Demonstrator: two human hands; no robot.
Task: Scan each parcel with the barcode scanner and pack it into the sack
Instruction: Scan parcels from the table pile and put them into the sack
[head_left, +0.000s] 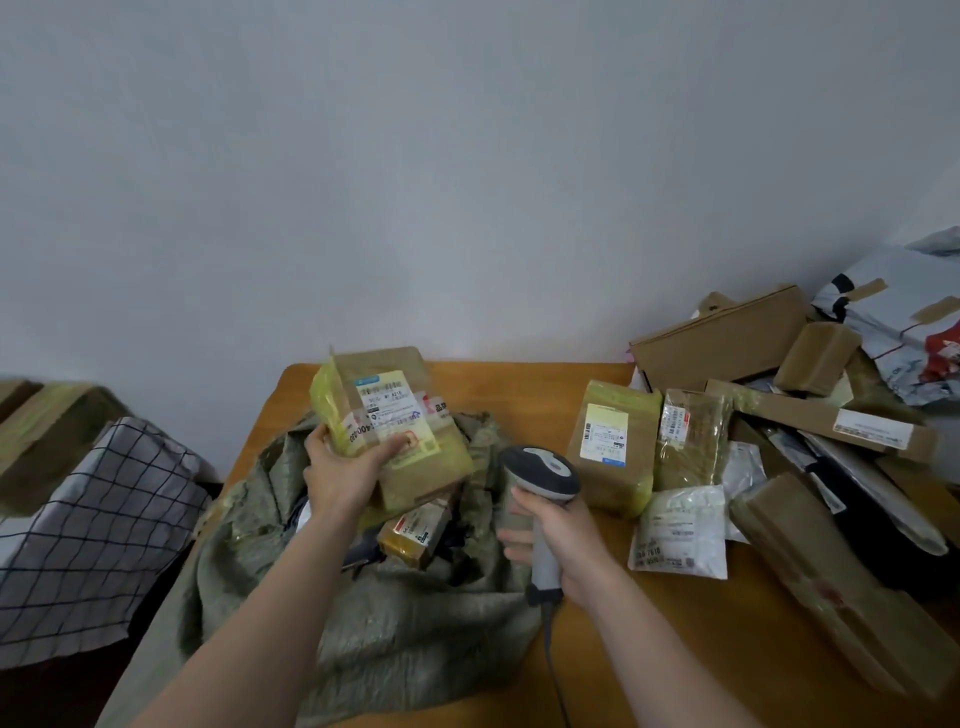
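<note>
Parcel (395, 415) first: in the head view we see a tan packet bound with yellow tape, its white label turned toward us, held just above the open mouth of the sack (405, 634). The left hand (340, 470) grips it from below, thumb curled over the label face and fingers wrapped behind its left edge. The right hand (563, 538) has its fingers closed round the handle of the barcode scanner (540, 470). The scanner's head appears tilted toward the parcel, near it but not touching, and its cable trails down over the table (675, 665). Inside the sack we can make out a small box (415, 530) and some darker items. To the right, a pile of parcels (753, 431) lies on the table, apart from the sack.

We judge this to be the scanning step for the held parcel, though we cannot tell whether a scan has registered. For the next move, we think the label's barcode must face the scanner squarely. The left hand then has to lower the parcel into the sack and let go.
</note>
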